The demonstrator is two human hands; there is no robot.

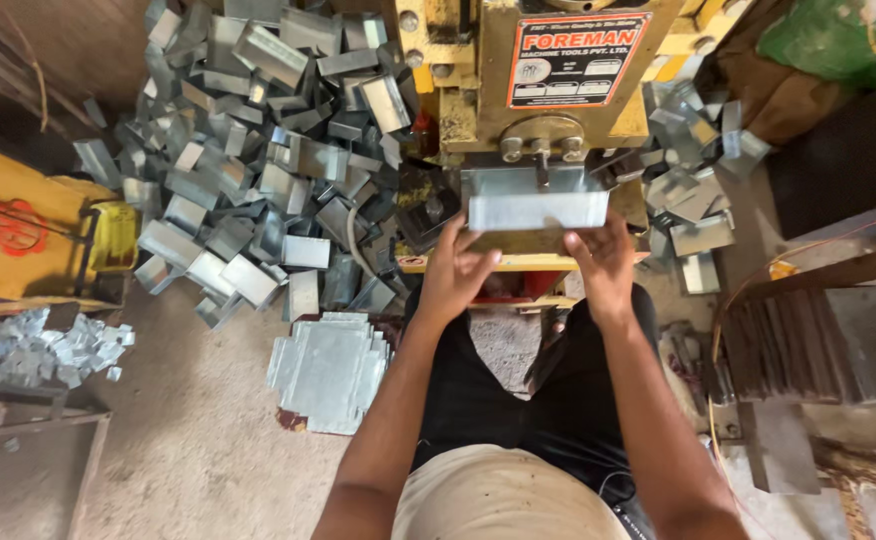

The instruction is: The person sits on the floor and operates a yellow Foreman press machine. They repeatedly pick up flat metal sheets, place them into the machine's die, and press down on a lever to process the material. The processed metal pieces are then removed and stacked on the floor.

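A folded grey sheet-metal piece (536, 203) sits on the bed of a yellow press machine (478, 95), under its tooling. My left hand (455, 268) grips the piece's near left corner. My right hand (603, 262) grips its near right corner. Both hands hold it level against the machine.
A big heap of bent metal boxes (258, 160) lies to the left. A smaller heap (693, 170) lies to the right. A stack of flat cut blanks (328, 370) rests on the floor by my left knee. Small metal offcuts (43, 345) lie at far left, and a dark metal stand (828, 340) is at right.
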